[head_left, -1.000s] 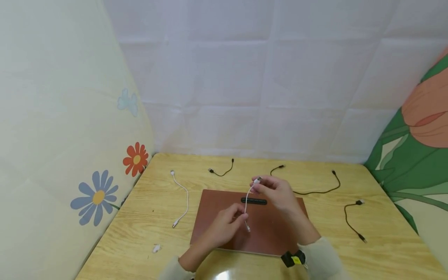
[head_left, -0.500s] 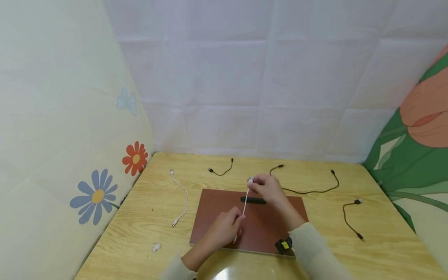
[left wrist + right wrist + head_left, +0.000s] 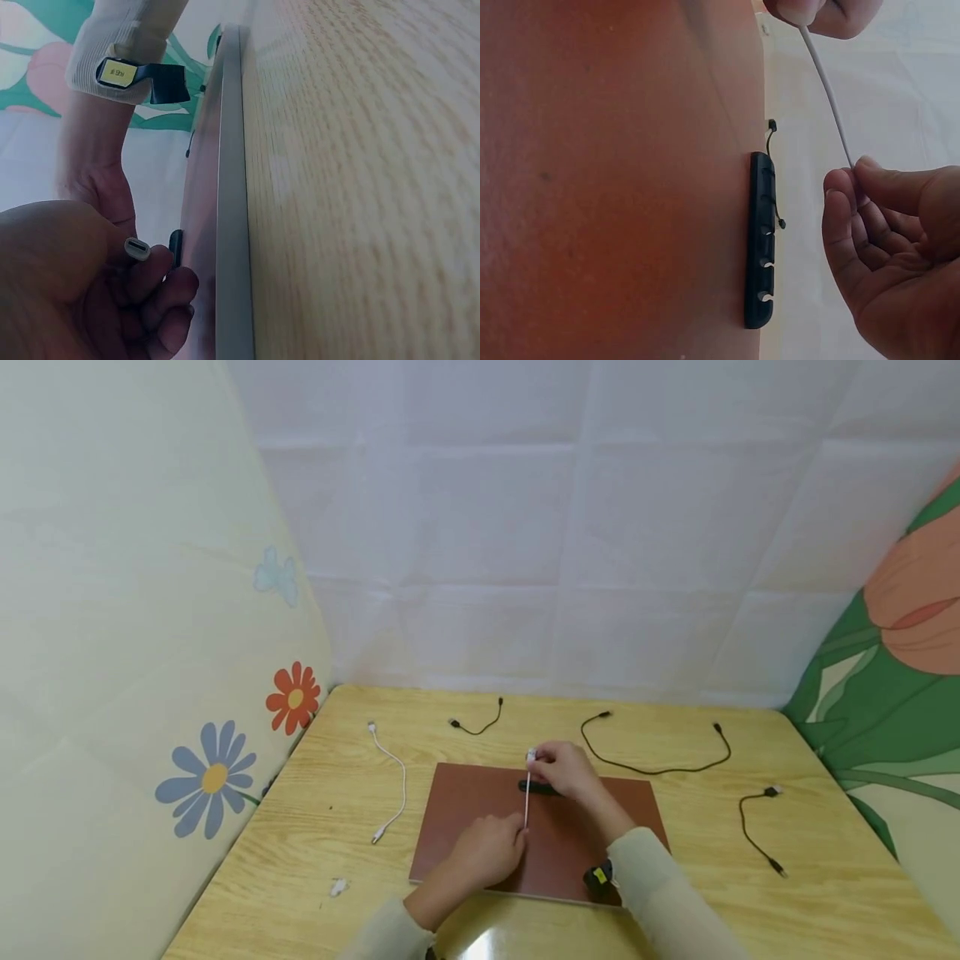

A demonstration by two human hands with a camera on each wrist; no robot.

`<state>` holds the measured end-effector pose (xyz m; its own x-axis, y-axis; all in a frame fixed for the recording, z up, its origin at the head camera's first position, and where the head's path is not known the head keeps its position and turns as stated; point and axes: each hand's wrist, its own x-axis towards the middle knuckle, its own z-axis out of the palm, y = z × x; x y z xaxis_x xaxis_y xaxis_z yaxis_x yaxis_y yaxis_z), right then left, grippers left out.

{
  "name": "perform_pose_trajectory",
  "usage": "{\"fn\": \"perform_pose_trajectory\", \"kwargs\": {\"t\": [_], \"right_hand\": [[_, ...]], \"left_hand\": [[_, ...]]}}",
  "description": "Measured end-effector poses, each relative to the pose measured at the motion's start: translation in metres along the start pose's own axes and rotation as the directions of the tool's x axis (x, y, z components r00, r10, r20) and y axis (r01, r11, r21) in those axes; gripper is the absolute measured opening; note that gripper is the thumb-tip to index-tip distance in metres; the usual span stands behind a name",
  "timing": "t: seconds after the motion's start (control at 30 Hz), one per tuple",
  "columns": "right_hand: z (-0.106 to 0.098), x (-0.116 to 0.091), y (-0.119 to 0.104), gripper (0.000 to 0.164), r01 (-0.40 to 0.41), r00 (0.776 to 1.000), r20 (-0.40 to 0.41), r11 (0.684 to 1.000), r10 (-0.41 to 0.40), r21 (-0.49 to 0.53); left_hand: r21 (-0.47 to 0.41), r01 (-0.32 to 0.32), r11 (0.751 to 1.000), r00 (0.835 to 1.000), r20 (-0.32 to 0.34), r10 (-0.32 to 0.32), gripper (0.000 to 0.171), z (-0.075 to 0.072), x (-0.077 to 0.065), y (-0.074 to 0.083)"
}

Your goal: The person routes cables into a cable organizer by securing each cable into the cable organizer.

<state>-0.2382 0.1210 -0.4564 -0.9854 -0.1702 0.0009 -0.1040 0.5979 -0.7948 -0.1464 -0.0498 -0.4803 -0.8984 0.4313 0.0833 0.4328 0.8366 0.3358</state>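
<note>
Stretched straight between both hands is a short white USB cable point(image 3: 527, 798). My left hand point(image 3: 489, 850) pinches its lower end, and in the left wrist view that end's small oval connector point(image 3: 137, 248) pokes out between thumb and fingers. My right hand point(image 3: 564, 768) grips the upper end at the plug, with thumb and fingertips on the cord in the right wrist view. Behind the cord lies a black cable clip strip point(image 3: 761, 244) with several slots, partly covered by my right hand in the head view. It sits on a brown board point(image 3: 465, 793).
On the wooden table point(image 3: 292, 827), another white cable point(image 3: 402, 785) lies left of the board. A short black cable point(image 3: 480, 731) and a longer black cable point(image 3: 652, 772) lie behind it, a third black cable point(image 3: 744, 831) to the right. A small white piece point(image 3: 339, 887) is front left.
The cable went from slightly bent to taut. My right hand moved a little left and down, uncovering more of the long black cable; my left hand slid along to the cable's lower end.
</note>
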Motion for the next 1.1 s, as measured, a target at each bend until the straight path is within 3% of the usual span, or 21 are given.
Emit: {"fn": "perform_pose_trajectory", "kwargs": {"t": [0.27,0.6,0.97,1.1], "right_hand": [[0.005,0.005,0.007,0.007,-0.005,1.0,0.01,1.0,0.005,-0.029],[0.011,0.008,0.013,0.01,0.039,0.999,0.022,0.985,-0.035,-0.169],[0.016,0.011,0.014,0.007,0.006,0.999,0.04,0.979,0.002,-0.205],[0.016,0.011,0.015,0.008,-0.002,0.999,0.053,0.981,0.012,-0.195]], "left_hand": [[0.026,0.018,0.999,0.999,0.028,-0.019,0.021,0.001,0.001,0.002],[0.095,0.055,0.994,0.995,0.079,-0.063,0.021,0.004,0.008,0.007],[0.181,0.062,0.982,0.988,0.129,-0.086,0.024,0.007,0.012,0.009],[0.167,0.068,0.984,0.985,0.144,-0.093,0.022,0.008,0.014,0.01]]}}
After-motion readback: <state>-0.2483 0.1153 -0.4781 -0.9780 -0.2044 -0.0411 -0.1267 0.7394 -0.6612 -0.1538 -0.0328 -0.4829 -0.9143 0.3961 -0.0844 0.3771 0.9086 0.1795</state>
